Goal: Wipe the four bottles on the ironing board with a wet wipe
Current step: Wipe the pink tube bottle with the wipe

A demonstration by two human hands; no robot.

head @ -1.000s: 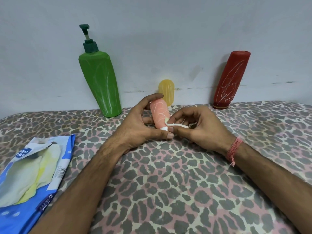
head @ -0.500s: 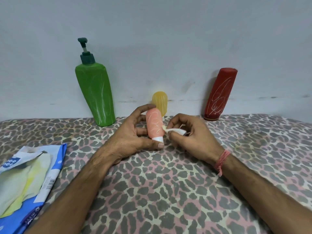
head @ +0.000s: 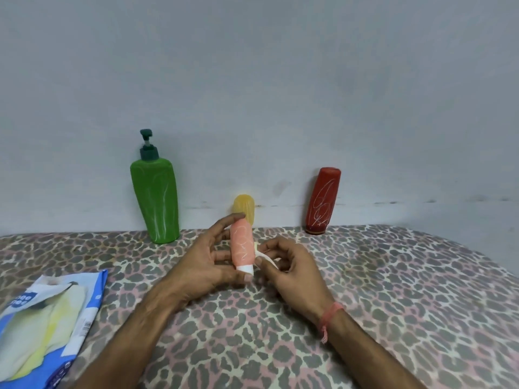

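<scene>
My left hand [head: 209, 261] holds a small pink bottle [head: 242, 245] upright, cap down, thumb under its white cap and fingers behind it. My right hand [head: 286, 266] pinches a crumpled white wet wipe [head: 265, 255] against the bottle's right side. Directly behind stands a small yellow bottle [head: 245, 207]. Against the wall a tall green pump bottle [head: 156, 199] stands at the left and a red bottle [head: 323, 202] leans at the right. White scribbles mark the green, pink and red bottles.
The ironing board [head: 393, 304] has a leopard-print cover and curves away at the right. A blue wet-wipe pack [head: 42, 321] lies open at the near left. A grey wall rises right behind the bottles.
The view has tilted upward, so the board and bottles sit lower in frame. The right hand's wipe has slid slightly along the pink bottle's side; the left hand keeps its hold.
</scene>
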